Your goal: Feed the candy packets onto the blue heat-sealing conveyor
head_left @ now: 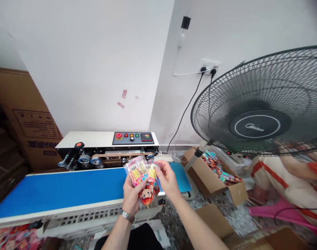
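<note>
Two small clear plastic packets point(147, 195) with pink and yellow printing and a red-haired cartoon figure are held fanned out over the front of a blue conveyor belt point(77, 187). My left hand point(131, 196), with a metal-banded watch at its wrist, is closed on their lower left part, thumb on top. At the upper right edge of the right-hand packet, my right hand point(168, 177) pinches the plastic. Behind them stands a band sealing machine point(88, 139) with rollers, a red stop button and a lit display.
A large black fan point(254, 126) stands close on the right. Below it is an open carton point(205, 175) of colourful packets. Another person point(281, 177) sits at the far right near a pink stool point(275, 211). More packets point(15, 238) lie at the lower left.
</note>
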